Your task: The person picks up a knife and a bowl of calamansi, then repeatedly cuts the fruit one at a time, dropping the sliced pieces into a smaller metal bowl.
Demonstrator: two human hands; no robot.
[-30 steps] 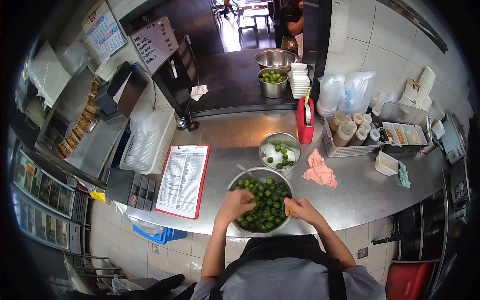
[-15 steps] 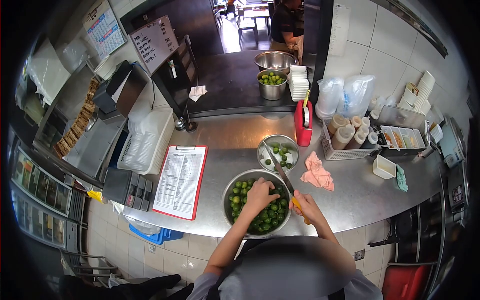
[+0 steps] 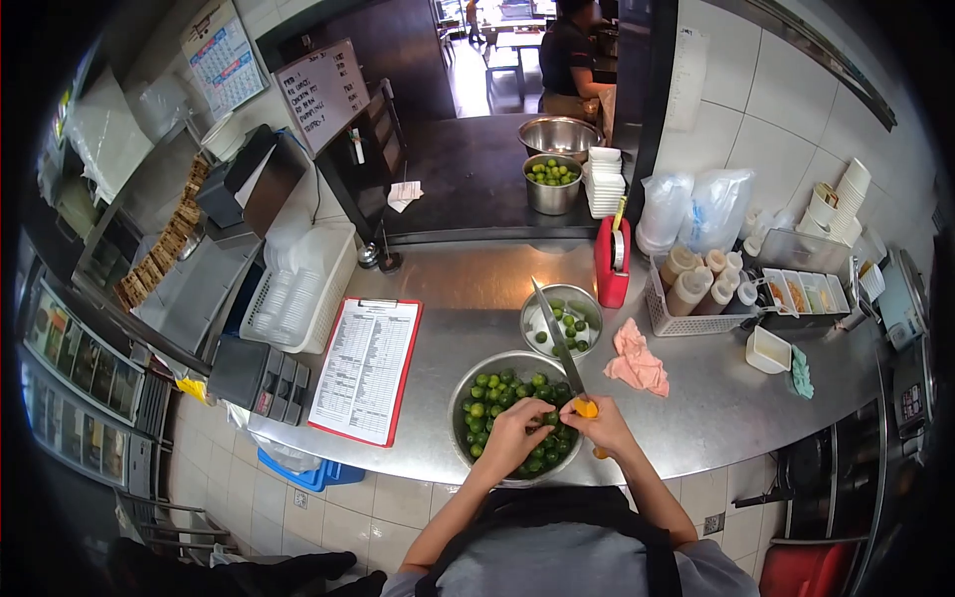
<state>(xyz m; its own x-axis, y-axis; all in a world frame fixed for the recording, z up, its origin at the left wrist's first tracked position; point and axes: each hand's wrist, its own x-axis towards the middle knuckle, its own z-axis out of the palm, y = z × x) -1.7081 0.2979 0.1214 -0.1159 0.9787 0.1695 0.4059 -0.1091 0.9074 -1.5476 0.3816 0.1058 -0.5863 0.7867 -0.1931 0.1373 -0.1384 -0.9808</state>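
Note:
My right hand [image 3: 601, 430] is closed on the yellow handle of a knife [image 3: 559, 338]. Its long blade points away from me, over the smaller bowl. My left hand [image 3: 515, 436] pinches a small green lime, mostly hidden by the fingers, close to my right fingertips. Both hands are over the near right part of a large metal bowl [image 3: 460, 398] full of small green limes [image 3: 494, 388]. Just beyond it, a smaller metal bowl [image 3: 595, 343] contains several limes and something white.
A red clipboard [image 3: 365, 370] lies left on the steel counter [image 3: 458, 333]. Right are a pink cloth [image 3: 637, 360], a red tape dispenser [image 3: 613, 267] and a basket of bottles [image 3: 696, 323]. A pot of limes [image 3: 553, 197] stands on the ledge; a person [image 3: 569, 60] is beyond.
My left hand has come up from among the limes, its fingers now pinched. My right hand has moved in beside it with the knife. The view has shifted slightly.

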